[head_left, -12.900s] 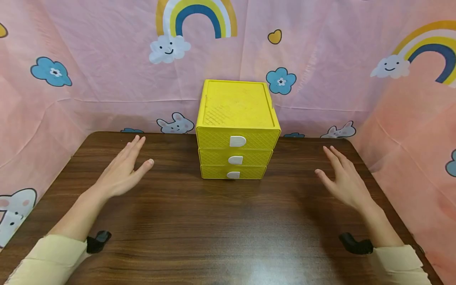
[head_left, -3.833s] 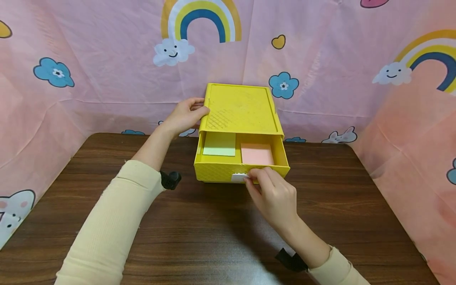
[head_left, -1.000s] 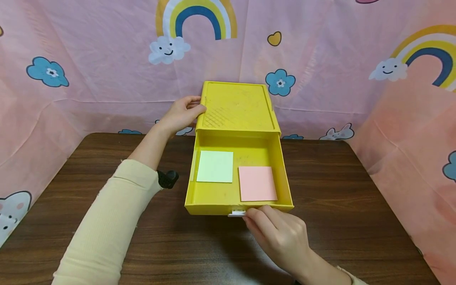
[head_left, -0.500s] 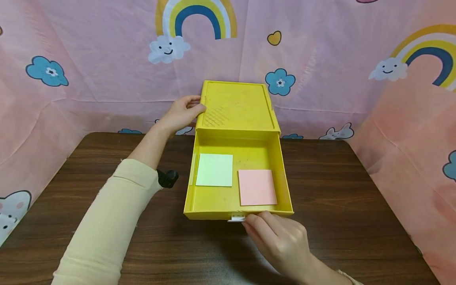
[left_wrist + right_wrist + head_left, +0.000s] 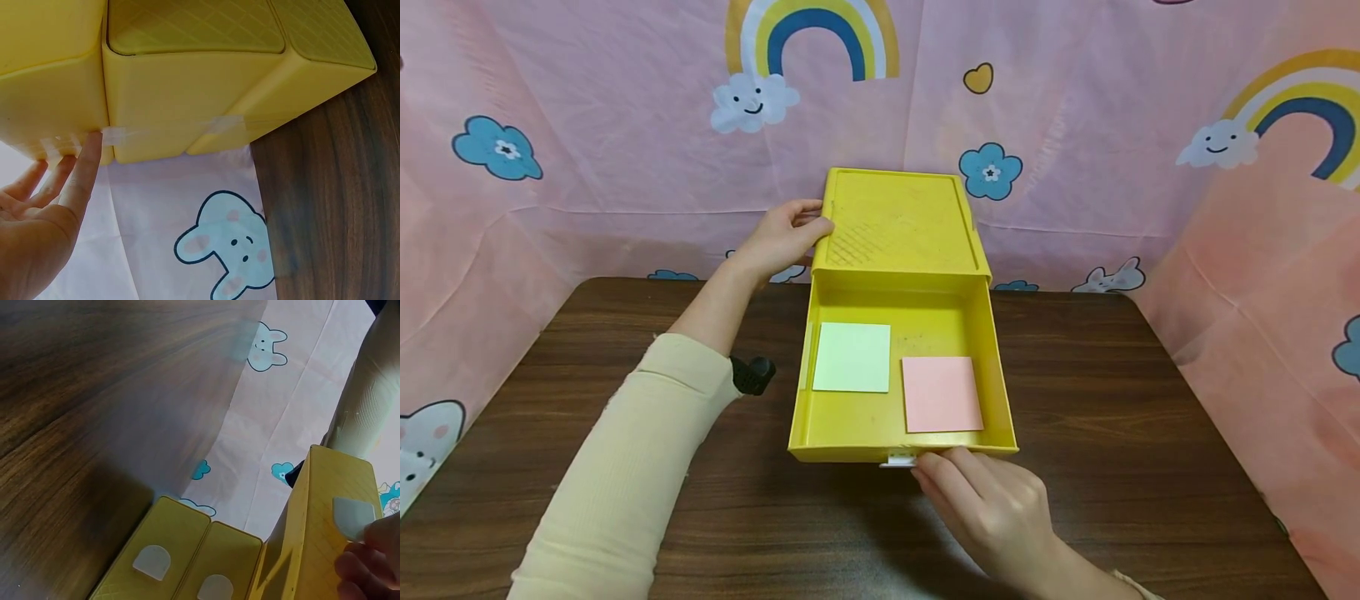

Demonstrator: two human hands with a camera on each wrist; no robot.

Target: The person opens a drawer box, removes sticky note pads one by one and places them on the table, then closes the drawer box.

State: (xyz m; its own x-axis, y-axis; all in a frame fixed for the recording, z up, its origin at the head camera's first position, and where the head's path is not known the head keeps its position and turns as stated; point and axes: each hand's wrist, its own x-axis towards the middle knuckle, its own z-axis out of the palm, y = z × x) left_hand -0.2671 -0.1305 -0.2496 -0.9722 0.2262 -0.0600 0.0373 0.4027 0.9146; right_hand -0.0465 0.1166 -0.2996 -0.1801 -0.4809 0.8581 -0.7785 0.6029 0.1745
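Note:
A yellow three-drawer box stands on the table, its top drawer pulled far out. Inside lie a pale green sticky-note pad at left and a pink sticky-note pad nearer the front right. My right hand pinches the white drawer handle between thumb and curled fingers. Against the box's left side my left hand rests, thumb at the top edge; in the left wrist view its straight fingers touch the side wall.
The two lower drawers are closed, each with a white handle. The dark wooden table reaches back to a pink printed cloth behind the box and along both sides.
Both hands, apart from the closed box at first, have come to it. The right hand has drawn the top drawer out, bringing the pads into view; over the last half second little moves.

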